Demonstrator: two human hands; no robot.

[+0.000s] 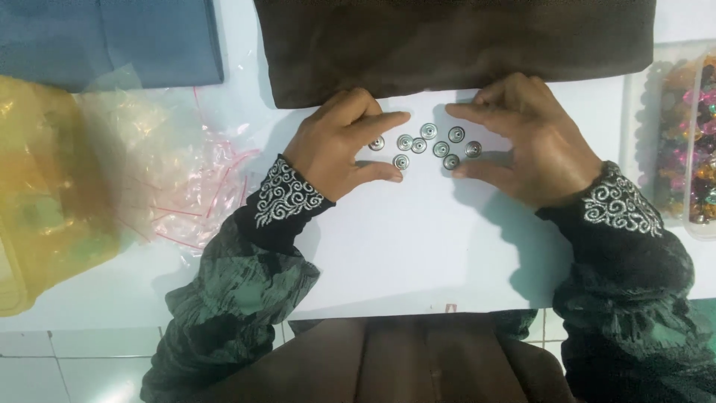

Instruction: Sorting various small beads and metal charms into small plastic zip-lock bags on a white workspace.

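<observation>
While our left hand (337, 142) and right hand (526, 138) cup the loose metal snap buttons (426, 145) with open, empty fingers, we judge the gathering nearly done, none yet moved to the brown cloth (455, 45).

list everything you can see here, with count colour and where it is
small round silver metal snap buttons: eight, silver, clustered on the table between the two hands
dark brown folded cloth: one, brown, top centre, just beyond the fingertips
blue-grey folded cloth: one, blue-grey, top left corner
yellow translucent plastic bag: one, yellow, left edge
clear crumpled plastic bags with red strips: a loose heap, count unclear, left of the left hand
clear plastic boxes of mixed coloured beads: apparently two, right edge
white table: one, white, under everything
tiled floor: pale, bottom left
left hand: one, open, fingertips beside the leftmost buttons
right hand: one, open, fingertips beside the rightmost buttons
dark sleeves with white swirl cuffs: two, on both wrists
</observation>
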